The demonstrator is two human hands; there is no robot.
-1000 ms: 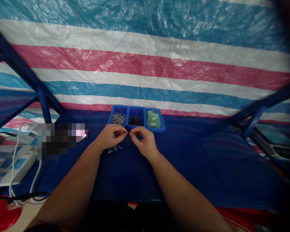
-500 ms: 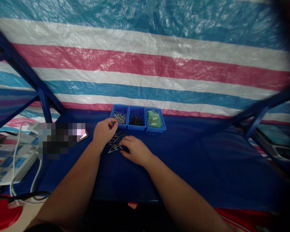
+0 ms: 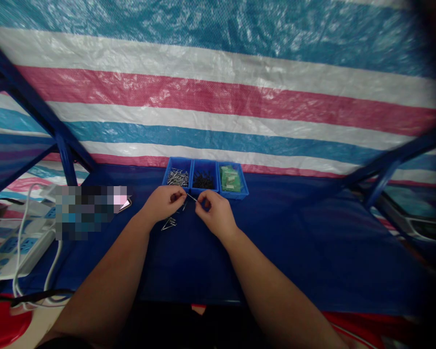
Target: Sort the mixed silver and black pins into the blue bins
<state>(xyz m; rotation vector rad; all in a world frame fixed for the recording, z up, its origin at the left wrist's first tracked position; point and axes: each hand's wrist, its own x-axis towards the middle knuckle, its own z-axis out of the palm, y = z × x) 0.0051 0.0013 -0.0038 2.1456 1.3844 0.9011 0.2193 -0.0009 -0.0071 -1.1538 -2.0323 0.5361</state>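
A thin silver metal pin (image 3: 192, 197), nail-like in shape, spans the small gap between my two hands. My left hand (image 3: 163, 202) pinches at its left end, just in front of the left bin. The other end is between the closed fingertips of my right hand (image 3: 217, 213). Under and beside my left hand, a few loose metal pins (image 3: 169, 223) lie on the blue table; part of this pile is hidden by the hand. Whether either hand hides another small piece, I cannot tell.
Three joined blue bins stand behind my hands: silver pins (image 3: 178, 178) on the left, dark small pieces (image 3: 203, 180) in the middle, green packets (image 3: 230, 178) on the right. Power strips (image 3: 25, 252) with cables and a blurred-out object (image 3: 87, 211) are at the left. Striped sheeting (image 3: 218, 97) hangs behind.
My right hand has lifted off the loose pile and moved up and right with a pin. My left hand has shifted slightly right and toward me, so the hands now meet at the pin.
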